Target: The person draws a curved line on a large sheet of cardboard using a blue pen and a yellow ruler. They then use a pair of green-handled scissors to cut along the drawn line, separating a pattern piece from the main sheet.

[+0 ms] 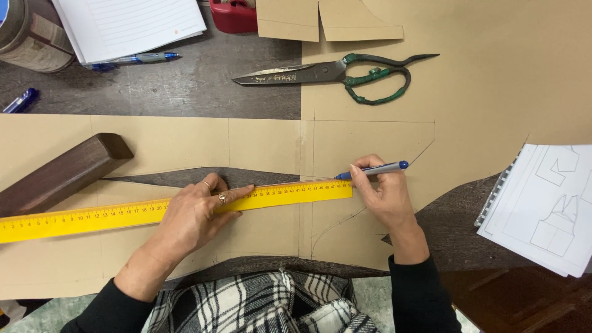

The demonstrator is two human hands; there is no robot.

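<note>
Our left hand (pixel 197 213) presses flat, fingers spread, on the yellow ruler (pixel 154 211); our right hand (pixel 382 191) pinches a blue pen (pixel 373 169) at the ruler's right end. The ruler lies across brown pattern paper (pixel 271 145) on the counter (pixel 185 86). Scissors (pixel 339 73) lie beyond the ruler, a wooden block (pixel 61 172) above its left part.

Left hand (pixel 197 213), lower centre-left of frame: palm down, fingers spread flat and pointing toward the right, pressing; rings on two fingers; forearm in a black sleeve running in from the bottom left. Right hand (pixel 379 191), centre-right: fingers curled in a writing grip, thumb and forefinger pinched; wrist bare, black sleeve at lower right.
</note>
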